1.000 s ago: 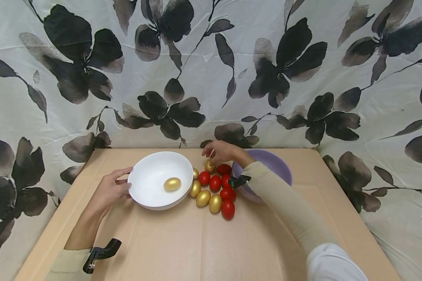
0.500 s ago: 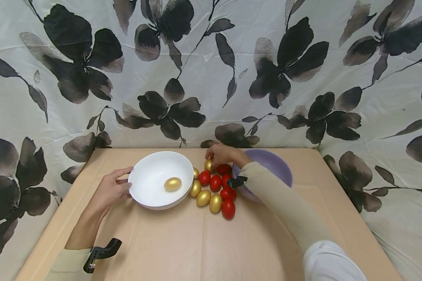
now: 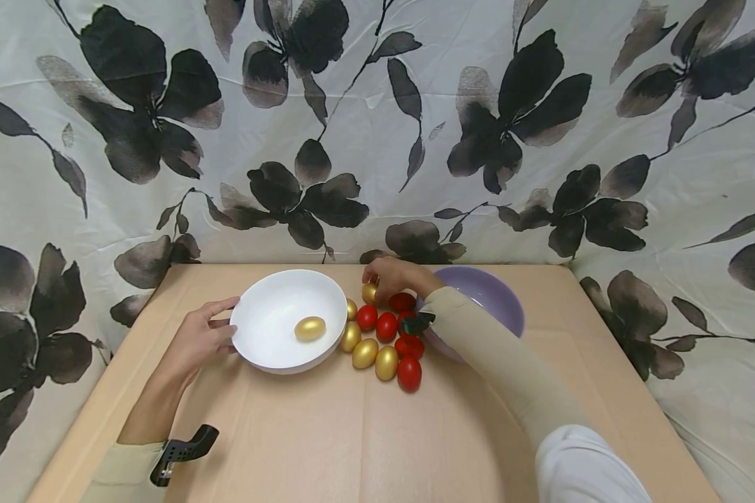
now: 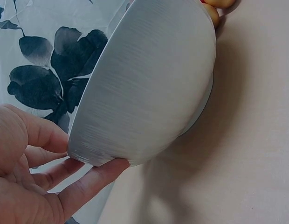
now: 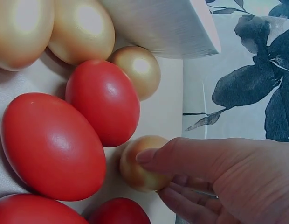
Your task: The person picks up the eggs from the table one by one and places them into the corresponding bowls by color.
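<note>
A white bowl [image 3: 270, 335] stands at the back left of the table with one golden egg [image 3: 310, 328] lying inside. My left hand [image 3: 196, 339] grips its left side, thumb on the outer wall and fingers at the rim, as the left wrist view shows. Near the table's back edge, my right hand [image 3: 395, 277] pinches another golden egg [image 5: 144, 175] between thumb and fingers. Beside that hand lie several red eggs [image 3: 409, 373] and several more golden eggs [image 3: 365, 353], loosely grouped right of the bowl. The right hand's far fingers are partly hidden behind the egg.
A purple bowl [image 3: 493, 300] stands behind the right forearm, partly covered by it; what it holds cannot be seen fully. A floral cloth [image 3: 409, 140] hangs right behind the table's back edge. The wooden table [image 3: 327, 440] stretches forward from the bowls.
My right hand has come down onto the golden egg at the back and taken hold of it, and the egg has shifted slightly left. The left hand and white bowl stay put.
</note>
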Motion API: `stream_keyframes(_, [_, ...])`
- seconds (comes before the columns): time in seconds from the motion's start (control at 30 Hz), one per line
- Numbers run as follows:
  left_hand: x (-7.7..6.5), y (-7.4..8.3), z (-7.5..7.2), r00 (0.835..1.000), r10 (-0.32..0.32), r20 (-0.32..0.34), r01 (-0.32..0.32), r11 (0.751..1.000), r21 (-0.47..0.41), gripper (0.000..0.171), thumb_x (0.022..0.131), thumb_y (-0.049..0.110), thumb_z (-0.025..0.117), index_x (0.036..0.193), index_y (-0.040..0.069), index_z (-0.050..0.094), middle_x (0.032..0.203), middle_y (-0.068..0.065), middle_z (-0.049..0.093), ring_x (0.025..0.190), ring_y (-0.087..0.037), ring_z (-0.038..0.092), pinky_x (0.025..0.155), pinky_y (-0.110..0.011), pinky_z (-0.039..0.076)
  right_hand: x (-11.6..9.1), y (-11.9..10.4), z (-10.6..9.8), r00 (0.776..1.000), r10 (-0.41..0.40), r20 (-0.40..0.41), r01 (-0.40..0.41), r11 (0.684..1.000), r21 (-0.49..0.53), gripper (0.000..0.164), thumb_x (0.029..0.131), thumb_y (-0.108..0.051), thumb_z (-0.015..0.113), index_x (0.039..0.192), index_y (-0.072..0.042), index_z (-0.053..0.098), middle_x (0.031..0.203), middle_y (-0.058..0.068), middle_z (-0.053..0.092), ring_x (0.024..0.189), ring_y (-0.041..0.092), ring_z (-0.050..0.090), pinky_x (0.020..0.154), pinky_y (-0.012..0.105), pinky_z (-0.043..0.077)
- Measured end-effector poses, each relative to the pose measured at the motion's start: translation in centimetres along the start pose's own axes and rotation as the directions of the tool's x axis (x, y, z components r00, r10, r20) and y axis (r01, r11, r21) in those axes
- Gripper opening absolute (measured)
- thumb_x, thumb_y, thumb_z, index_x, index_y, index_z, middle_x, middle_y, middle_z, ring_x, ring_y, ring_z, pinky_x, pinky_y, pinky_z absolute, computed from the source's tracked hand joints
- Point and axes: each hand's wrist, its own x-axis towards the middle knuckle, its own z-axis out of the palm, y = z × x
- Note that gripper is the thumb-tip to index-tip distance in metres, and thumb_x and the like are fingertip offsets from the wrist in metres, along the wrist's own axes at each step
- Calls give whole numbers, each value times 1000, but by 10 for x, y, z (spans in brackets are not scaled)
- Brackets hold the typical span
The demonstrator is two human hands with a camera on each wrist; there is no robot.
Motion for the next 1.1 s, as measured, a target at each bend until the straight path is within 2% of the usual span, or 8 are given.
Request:
stream_keyframes(0.37, [-2, -3, -6, 1000, 3, 18, -3, 1000, -10, 59, 98, -4, 54, 155, -3, 35, 154, -32, 31, 124, -53, 56, 77, -39, 63, 0, -5, 4, 999, 52, 9, -52, 999, -11, 41, 83, -11, 80, 122, -18, 70, 122, 7, 64, 106, 22, 58, 91, 32, 57])
stream_keyframes(0.7, [-4, -2, -9, 999, 3, 35, -3, 1000, -15, 60, 98, -5, 54, 155, -3, 35, 155, -32, 30, 127, -53, 53, 76, -35, 63, -5, -11, 6, 998, 62, 18, -62, 998, 28, 39, 86, -12, 79, 124, -13, 69, 119, 11, 66, 103, 25, 59, 91, 32, 57])
stream_keyframes(0.93, [-5, -2, -11, 999, 8, 39, -7, 1000, -23, 60, 98, -5, 54, 155, -3, 35, 156, -32, 29, 128, -53, 53, 76, -36, 63, -10, -11, 6, 1000, 9, -14, -9, 999, 36, 42, 85, -13, 80, 126, -10, 68, 121, 11, 67, 105, 25, 61, 94, 33, 56])
stream_keyframes(1.1, [-6, -2, -13, 999, -1, 42, 2, 1000, -14, 60, 98, -5, 54, 155, -3, 35, 156, -32, 30, 127, -53, 53, 77, -37, 63, -14, -11, 2, 998, -44, -37, 47, 996, 82, 47, 82, -12, 79, 128, -7, 68, 120, 10, 68, 105, 24, 61, 92, 30, 56])
